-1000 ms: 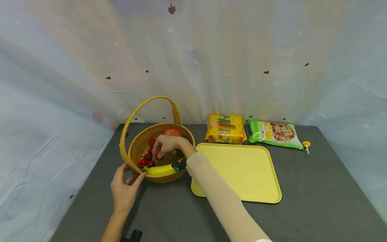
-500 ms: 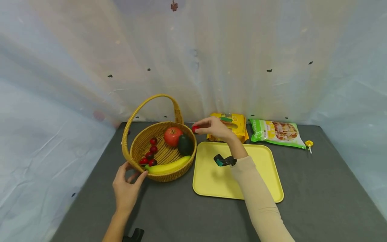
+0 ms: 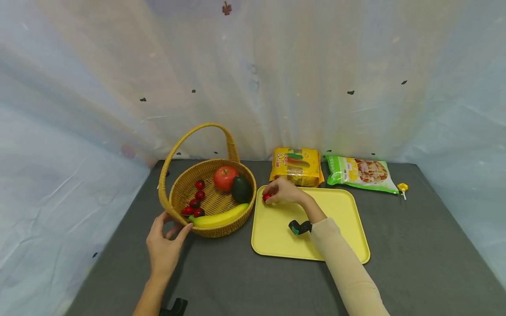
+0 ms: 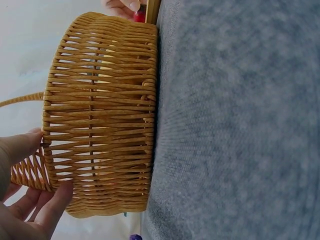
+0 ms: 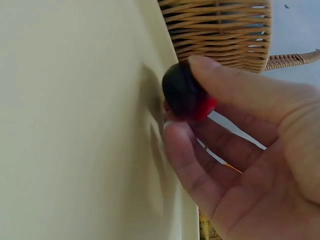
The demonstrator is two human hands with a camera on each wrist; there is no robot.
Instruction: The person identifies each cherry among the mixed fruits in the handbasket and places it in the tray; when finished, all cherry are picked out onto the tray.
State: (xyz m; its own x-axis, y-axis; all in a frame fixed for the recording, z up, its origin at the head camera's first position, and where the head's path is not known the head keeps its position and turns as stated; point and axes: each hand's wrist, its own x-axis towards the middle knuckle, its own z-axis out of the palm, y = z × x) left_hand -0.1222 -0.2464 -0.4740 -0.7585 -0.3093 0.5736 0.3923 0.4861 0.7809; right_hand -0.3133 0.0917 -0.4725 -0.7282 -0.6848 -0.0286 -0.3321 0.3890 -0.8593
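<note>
My right hand pinches a small dark-red cherry between thumb and fingers, at the far left corner of the yellow tray. In the right wrist view the fruit is close to the tray surface; whether it touches cannot be told. My left hand grips the near left rim of the wicker basket, at the foot of its handle. Inside the basket lie several cherries, a red apple, a dark green avocado and a yellow banana.
Behind the tray sit a yellow snack package and a green-and-white food bag. A yellow lollipop lies to their right. A pale curtain hangs along the back edge of the dark table.
My right hand took a cherry out of the basket, carried it right over the rim, then lowered it to the tray's far left corner. My left hand stays on the basket rim.
</note>
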